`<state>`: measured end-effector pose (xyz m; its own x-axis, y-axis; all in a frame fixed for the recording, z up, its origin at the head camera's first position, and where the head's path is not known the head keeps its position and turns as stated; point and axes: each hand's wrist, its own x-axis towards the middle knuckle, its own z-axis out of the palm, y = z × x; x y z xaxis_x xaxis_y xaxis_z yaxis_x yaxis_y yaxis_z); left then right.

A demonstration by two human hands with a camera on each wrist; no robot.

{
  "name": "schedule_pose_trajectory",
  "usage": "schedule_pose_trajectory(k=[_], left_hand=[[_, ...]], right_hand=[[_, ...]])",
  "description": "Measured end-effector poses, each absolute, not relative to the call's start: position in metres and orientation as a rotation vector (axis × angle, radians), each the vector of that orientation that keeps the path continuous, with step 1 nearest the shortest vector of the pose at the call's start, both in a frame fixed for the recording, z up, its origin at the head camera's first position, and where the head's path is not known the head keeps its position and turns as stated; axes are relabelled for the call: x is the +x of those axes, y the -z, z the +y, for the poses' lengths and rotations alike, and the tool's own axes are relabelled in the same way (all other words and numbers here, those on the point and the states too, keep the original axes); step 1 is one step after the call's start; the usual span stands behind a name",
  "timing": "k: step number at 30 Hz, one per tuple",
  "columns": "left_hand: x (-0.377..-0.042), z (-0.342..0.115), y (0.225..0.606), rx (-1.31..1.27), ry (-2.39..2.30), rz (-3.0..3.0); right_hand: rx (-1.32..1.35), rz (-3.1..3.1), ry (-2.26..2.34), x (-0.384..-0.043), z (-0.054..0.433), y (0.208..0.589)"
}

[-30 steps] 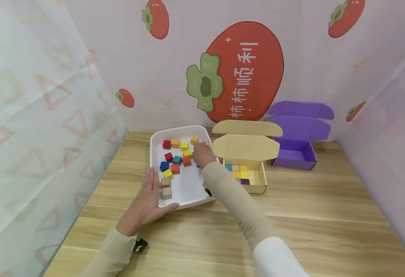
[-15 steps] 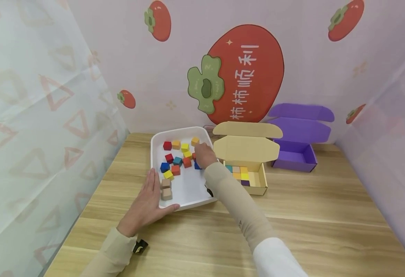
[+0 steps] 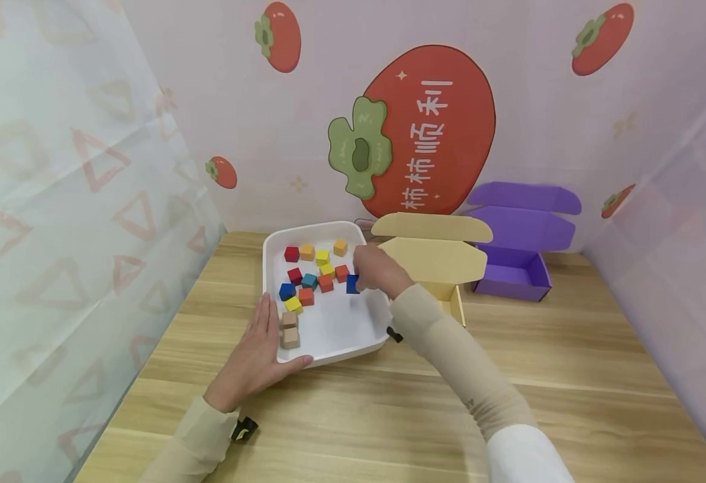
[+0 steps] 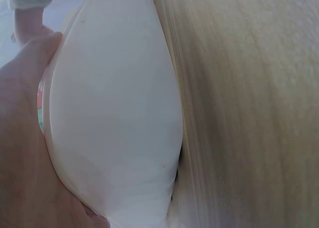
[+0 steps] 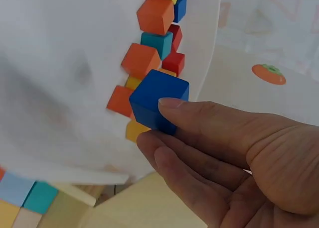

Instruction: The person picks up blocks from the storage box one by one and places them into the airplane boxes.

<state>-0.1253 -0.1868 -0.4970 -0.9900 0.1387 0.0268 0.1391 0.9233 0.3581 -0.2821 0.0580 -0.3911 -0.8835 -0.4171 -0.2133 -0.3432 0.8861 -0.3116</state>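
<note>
A blue wooden cube (image 3: 352, 284) is pinched between the thumb and fingers of my right hand (image 3: 383, 270), above the right side of the white tray (image 3: 334, 329). In the right wrist view the thumb presses one face of the blue cube (image 5: 149, 111), and the fingers support it from below. My left hand (image 3: 253, 359) rests against the tray's near left corner, fingers straight along the left side and thumb along the front rim. Inside the tray lie several red, orange, yellow, teal, blue and plain wood cubes, such as the red cube (image 3: 291, 254).
Right of the tray stands an open cream box (image 3: 437, 258), partly hidden by my right arm; the right wrist view shows coloured cubes (image 5: 41, 197) in it. Farther right is an open purple box (image 3: 512, 275). A patterned backdrop (image 3: 304, 134) encloses the wooden table (image 3: 353, 429).
My right hand has moved right and lifted the blue cube from among the others. Its forearm now covers most of the cream box's inside. My left hand has stayed in place.
</note>
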Motion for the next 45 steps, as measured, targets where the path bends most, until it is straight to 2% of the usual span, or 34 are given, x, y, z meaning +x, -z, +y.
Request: schedule_pose_trajectory(k=[10,20,31,45], left_hand=[[-0.126,-0.189,0.494,-0.241,0.555,-3.078],[-0.124,-0.191,0.492,-0.243,0.537,-3.073],[-0.125,-0.192,0.494,-0.246,0.546,-3.081],[-0.124,-0.19,0.496,-0.276,0.557,-3.066]], right_hand=[[-0.653,2.787,0.433,-0.276,0.141,0.373],[-0.548,2.833,0.433,-0.272,0.203,0.38],[-0.408,2.885,0.365,-0.268,0.208,0.409],[-0.429,3.092,0.277,-0.253,0.198,0.442]])
